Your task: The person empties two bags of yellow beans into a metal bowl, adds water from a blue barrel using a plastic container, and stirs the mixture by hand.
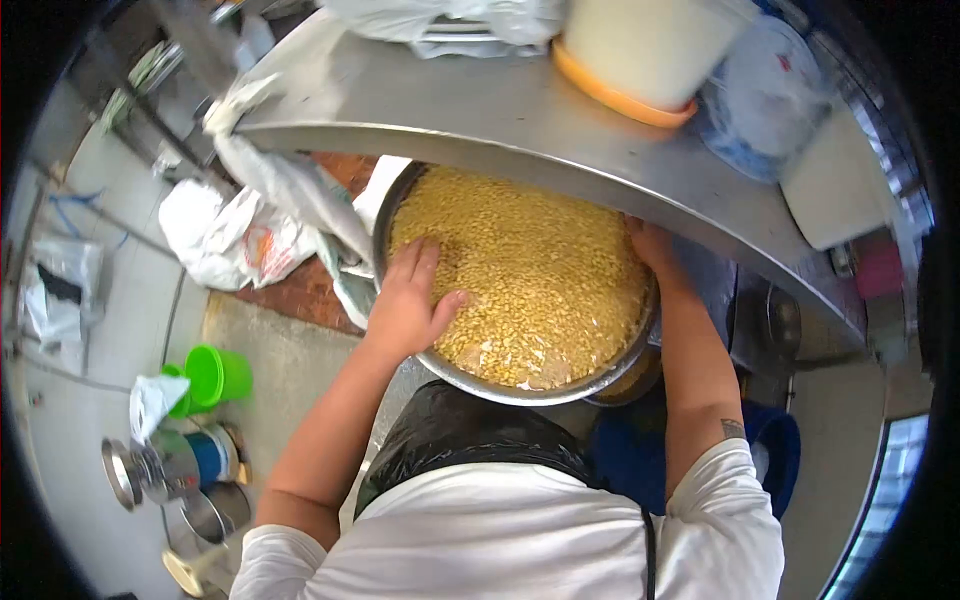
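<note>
A wide metal basin (478,392) full of yellow soaked beans (520,270), which look like soybeans, sits in front of my body. Water glints over the beans near the front rim. My left hand (408,295) lies flat on the beans at the left side, fingers stretched out and thumb apart, holding nothing. At the far right rim, my right hand (652,243) grips the basin, with its fingertips over the edge and partly hidden. The basin's far edge reaches under the steel shelf (440,90).
A white bucket with an orange base (640,60) and plastic bags (450,22) stand on the shelf. White bags (245,235) lie at left, above green buckets (217,375) on the floor. A blue tub (775,450) stands to the right, beside my arm.
</note>
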`<state>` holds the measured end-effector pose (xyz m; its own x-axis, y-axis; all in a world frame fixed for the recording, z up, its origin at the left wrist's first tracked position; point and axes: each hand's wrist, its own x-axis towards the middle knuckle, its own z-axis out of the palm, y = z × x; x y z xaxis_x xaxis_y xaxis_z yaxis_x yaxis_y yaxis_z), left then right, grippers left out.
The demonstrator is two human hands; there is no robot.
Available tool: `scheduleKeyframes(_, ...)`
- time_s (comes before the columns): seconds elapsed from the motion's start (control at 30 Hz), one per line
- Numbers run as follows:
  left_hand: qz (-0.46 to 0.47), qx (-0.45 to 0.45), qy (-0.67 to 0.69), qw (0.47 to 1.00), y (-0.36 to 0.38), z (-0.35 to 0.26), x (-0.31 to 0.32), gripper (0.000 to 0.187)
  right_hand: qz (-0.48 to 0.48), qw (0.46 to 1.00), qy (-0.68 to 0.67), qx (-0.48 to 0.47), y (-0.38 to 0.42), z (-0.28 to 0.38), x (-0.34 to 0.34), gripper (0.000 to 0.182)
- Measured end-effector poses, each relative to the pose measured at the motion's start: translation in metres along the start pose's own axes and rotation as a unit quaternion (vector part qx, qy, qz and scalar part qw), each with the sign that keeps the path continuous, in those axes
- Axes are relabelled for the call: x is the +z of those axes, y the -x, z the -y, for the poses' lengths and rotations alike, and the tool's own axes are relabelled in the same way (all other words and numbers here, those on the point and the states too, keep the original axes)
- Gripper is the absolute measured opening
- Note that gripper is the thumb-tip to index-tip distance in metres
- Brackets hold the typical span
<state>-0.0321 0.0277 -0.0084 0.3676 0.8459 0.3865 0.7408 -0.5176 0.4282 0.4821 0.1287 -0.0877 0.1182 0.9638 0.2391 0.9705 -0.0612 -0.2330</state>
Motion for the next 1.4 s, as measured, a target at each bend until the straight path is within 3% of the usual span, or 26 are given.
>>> scheduleKeyframes(0.1, 0.007, -0.021, 0.013, 1.0, 0.0, 0.001, 0.0, 0.071, 0.033, 0.999, 0.035, -0.015, -0.024, 0.028, 0.02, 0.061)
scheduleKeyframes(0.2, 0.01, -0.031, 0.01, 0.999, 0.002, 0.003, 0.001, 0.071, 0.057, 0.996, 0.055, -0.043, -0.008, 0.115, -0.031, 0.066)
scheduleKeyframes(0.27, 0.006, -0.036, 0.012, 0.999, 0.001, 0.004, 0.0, 0.072, 0.114, 0.977, 0.074, -0.163, 0.004, 0.161, -0.056, 0.078)
scheduleKeyframes(0.3, 0.008, -0.033, 0.01, 0.999, 0.001, 0.005, 0.0, 0.074, 0.115, 0.977, 0.072, -0.166, 0.005, 0.17, -0.052, 0.078)
scheduleKeyframes(0.37, 0.012, -0.029, 0.01, 0.999, 0.002, 0.004, -0.001, 0.076, 0.2, 0.963, -0.063, -0.172, 0.009, 0.181, -0.047, 0.088)
scheduleKeyframes(0.5, 0.046, -0.027, -0.025, 0.998, -0.004, -0.003, -0.003, 0.081, 0.247, 0.961, -0.038, -0.119, 0.007, 0.201, -0.043, 0.091)
scheduleKeyframes(0.7, 0.043, -0.021, -0.03, 0.998, -0.002, -0.005, 0.0, 0.08, 0.299, 0.932, -0.115, -0.172, -0.019, 0.192, -0.06, 0.075)
scheduleKeyframes(0.77, 0.039, -0.024, -0.016, 0.999, 0.004, -0.003, 0.0, 0.079, -0.032, 0.986, -0.057, -0.153, -0.033, 0.168, -0.061, 0.06)
scheduleKeyframes(0.83, 0.012, -0.018, -0.007, 1.0, 0.003, -0.002, 0.001, 0.075, -0.085, 0.973, 0.161, -0.144, -0.055, 0.1, -0.028, 0.051)
scheduleKeyframes(0.9, -0.001, -0.034, 0.015, 0.999, 0.001, 0.001, 0.001, 0.073, -0.145, 0.973, 0.097, -0.154, -0.07, 0.039, 0.004, 0.05)
scheduleKeyframes(0.93, -0.012, -0.039, 0.034, 0.999, 0.002, 0.003, 0.001, 0.072, -0.138, 0.972, 0.095, -0.167, -0.073, 0.03, 0.011, 0.05)
scheduleKeyframes(1.0, -0.02, -0.054, 0.027, 0.998, 0.003, 0.005, 0.002, 0.071, -0.098, 0.992, 0.011, -0.077, -0.076, 0.027, 0.022, 0.052)
scheduleKeyframes(1.13, -0.036, -0.055, 0.057, 0.996, 0.002, 0.009, 0.001, 0.066, -0.069, 0.987, 0.034, -0.14, -0.106, 0.051, 0.028, 0.057)
scheduleKeyframes(1.23, -0.034, -0.051, 0.043, 0.997, 0.001, 0.008, 0.001, 0.07, 0.05, 0.988, -0.009, -0.145, -0.123, 0.11, 0.013, 0.062)
scheduleKeyframes(1.4, -0.016, -0.051, 0.02, 0.998, -0.001, 0.009, 0.002, 0.068, 0.037, 0.983, -0.017, -0.181, -0.151, 0.164, 0.04, 0.063)
